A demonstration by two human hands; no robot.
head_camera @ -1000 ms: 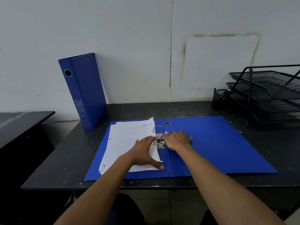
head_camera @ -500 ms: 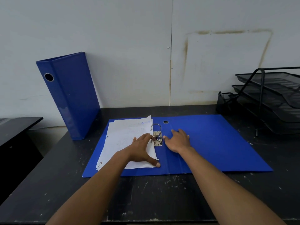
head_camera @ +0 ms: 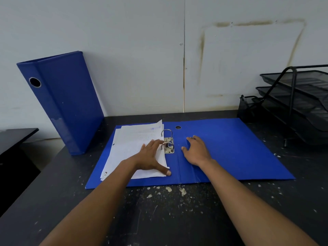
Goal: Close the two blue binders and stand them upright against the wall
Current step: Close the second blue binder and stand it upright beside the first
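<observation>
One blue binder lies open and flat on the dark table, with a stack of white papers on its left half and metal rings at the spine. My left hand presses flat on the papers, fingertips by the rings. My right hand rests flat with spread fingers on the spine and inner cover just right of the rings. A second blue binder is shut and stands at the back left, leaning against the white wall.
A black mesh tray stack stands at the back right against the wall. The dark table is speckled with paint flecks. A separate black desk sits lower to the left, across a gap.
The view has moved closer, showing more table in front. My right hand has slid slightly right, away from the rings. My left hand stays on the papers.
</observation>
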